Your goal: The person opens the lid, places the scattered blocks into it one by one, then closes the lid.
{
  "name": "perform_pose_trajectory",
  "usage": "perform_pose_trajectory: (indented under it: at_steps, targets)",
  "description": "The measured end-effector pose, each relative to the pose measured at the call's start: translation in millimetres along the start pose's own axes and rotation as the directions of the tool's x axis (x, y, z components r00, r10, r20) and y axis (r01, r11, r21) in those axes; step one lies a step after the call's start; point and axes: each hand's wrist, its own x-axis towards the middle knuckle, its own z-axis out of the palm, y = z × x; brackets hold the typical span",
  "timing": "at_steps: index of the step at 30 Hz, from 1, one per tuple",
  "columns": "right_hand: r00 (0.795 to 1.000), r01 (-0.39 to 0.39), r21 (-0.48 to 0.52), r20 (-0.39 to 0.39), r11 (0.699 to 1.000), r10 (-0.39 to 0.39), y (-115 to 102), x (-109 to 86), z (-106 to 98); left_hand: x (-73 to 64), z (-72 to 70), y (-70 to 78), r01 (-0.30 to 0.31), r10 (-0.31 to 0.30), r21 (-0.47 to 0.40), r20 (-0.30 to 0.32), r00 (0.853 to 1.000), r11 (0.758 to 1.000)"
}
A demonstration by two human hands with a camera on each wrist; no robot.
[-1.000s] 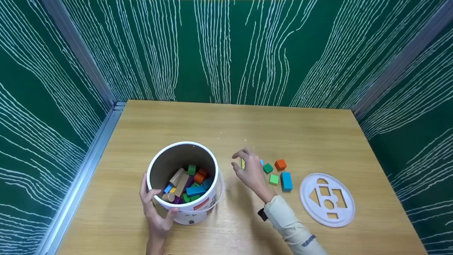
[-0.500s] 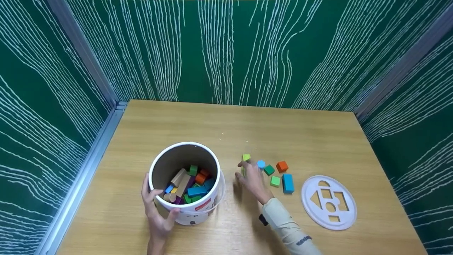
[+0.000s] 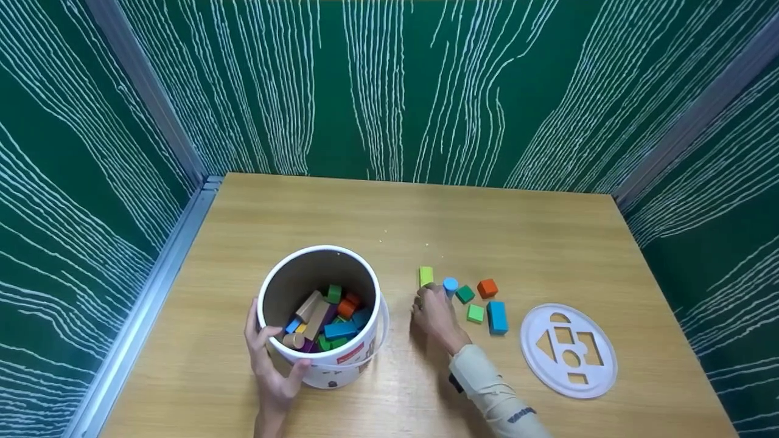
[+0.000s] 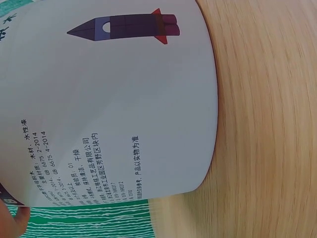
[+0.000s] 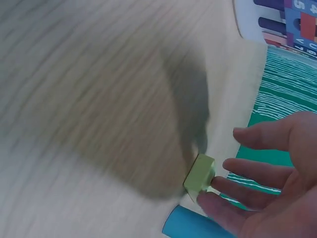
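My left hand [image 3: 274,371] holds the white bucket [image 3: 328,377] by its left rim, fingers over the edge and thumb against the front. Inside lie several coloured and plain wooden blocks [image 3: 341,330]. In the left wrist view the bucket's printed side [image 4: 114,99] fills much of the picture. My right hand [image 3: 437,316] reaches low over the table to the right of the bucket. A yellow-green block [image 3: 426,276] lies just beyond its fingers. In the right wrist view, extended fingers [image 5: 257,173] are right at the yellow-green block [image 5: 200,173], the thumb apart. A blue cylinder [image 5: 193,223] stands beside it.
Right of my right hand lie a dark green block [image 3: 465,294], a light green block [image 3: 475,314], an orange block [image 3: 487,288] and a blue oblong block [image 3: 497,318]. The white lid with shaped holes [image 3: 535,365] lies farther right. Green walls surround the table [image 3: 304,213].
My right hand has lowered to the table and drawn slightly nearer to me, uncovering the yellow-green block and blue cylinder. My left hand stays on the bucket; the view has shifted a little.
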Motion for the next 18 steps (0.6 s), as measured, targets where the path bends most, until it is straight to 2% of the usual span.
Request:
perform_pose_trajectory:
  at_steps: [9,14,18]
  targets:
    - [0.996,0.059,-0.069,-0.063,0.996,-0.063,3,-2.9,8,0.2,-1.5,2.6,0.022,-0.022,0.015,-0.004,1.0,1.0]
    - [0.994,0.011,-0.035,-0.104,0.999,-0.015,7,-3.3,11,0.9,-0.9,3.5,0.029,-0.029,0.005,0.013,0.999,1.0]
    - [0.991,0.0,-0.061,-0.131,0.998,-0.008,10,-4.3,14,-0.8,-1.1,2.6,0.042,-0.042,0.003,0.02,0.999,0.999]
